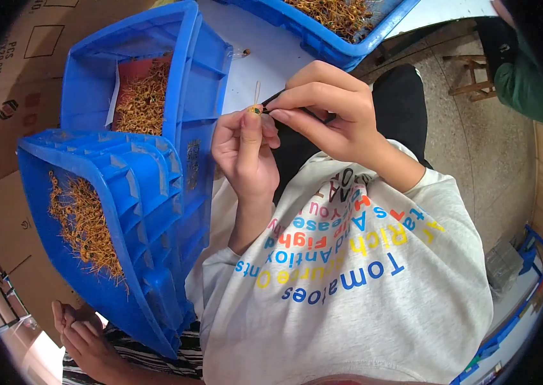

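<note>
My left hand [249,151] is closed, with thumb and fingertips pinching a small copper-wire coil [256,110] that shows a dark green spot. Two thin wire ends rise from it in a narrow loop. My right hand [335,115] comes in from the right, its thumb and fingers pinched right beside the coil. A thin dark tip shows at those fingertips; its kind is too small to tell. Both hands are raised above my lap, next to the blue bins.
A blue bin [185,83] holds many coils [143,96]. A tilted blue bin [136,170] in front holds more coils [85,224]. Another blue bin [332,48] stands at the far edge. At lower left is another person's hand [85,340]. A wooden stool [473,74] stands far right.
</note>
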{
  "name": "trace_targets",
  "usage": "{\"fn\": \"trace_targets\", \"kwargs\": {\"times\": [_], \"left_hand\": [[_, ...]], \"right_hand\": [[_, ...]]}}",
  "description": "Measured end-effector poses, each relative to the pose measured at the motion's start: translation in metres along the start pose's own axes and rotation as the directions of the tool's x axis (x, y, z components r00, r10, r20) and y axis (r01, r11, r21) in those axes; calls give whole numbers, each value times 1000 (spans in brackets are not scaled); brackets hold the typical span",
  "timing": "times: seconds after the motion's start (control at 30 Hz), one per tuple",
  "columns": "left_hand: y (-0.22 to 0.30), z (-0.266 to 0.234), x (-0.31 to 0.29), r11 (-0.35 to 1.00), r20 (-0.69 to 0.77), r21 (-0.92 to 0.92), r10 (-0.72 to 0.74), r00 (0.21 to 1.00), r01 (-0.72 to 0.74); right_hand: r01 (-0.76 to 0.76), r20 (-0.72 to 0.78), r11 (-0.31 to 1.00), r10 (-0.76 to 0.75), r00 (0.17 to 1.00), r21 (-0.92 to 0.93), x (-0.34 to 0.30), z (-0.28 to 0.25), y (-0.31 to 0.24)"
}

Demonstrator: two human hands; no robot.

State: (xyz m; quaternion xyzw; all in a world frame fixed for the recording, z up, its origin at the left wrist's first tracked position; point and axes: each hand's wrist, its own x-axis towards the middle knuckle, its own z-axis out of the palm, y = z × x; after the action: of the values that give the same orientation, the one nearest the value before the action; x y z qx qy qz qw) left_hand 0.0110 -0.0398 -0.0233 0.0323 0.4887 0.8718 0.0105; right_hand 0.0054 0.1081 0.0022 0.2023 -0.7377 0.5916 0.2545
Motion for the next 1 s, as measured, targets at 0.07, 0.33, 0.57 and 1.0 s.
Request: {"fn": "trace_targets", "kwargs": {"times": [0.07,0.33,0.57,1.0], "left_hand": [[1,2,0,996,10,-75,-51,999,51],[4,-1,-1,949,77,-241,-188,979,201],[-1,-5,-1,986,11,-137,-91,996,92],[-8,-1,-5,794,136,451,390,911,-407]], "right_hand": [[35,13,999,-36,999,6,0,-2,0],[72,42,997,-70,997,-33,-1,-8,-7],[-11,51,999,14,999,-45,-1,-12,-10],[-139,-21,985,138,990,-106,12,-8,-17]]}}
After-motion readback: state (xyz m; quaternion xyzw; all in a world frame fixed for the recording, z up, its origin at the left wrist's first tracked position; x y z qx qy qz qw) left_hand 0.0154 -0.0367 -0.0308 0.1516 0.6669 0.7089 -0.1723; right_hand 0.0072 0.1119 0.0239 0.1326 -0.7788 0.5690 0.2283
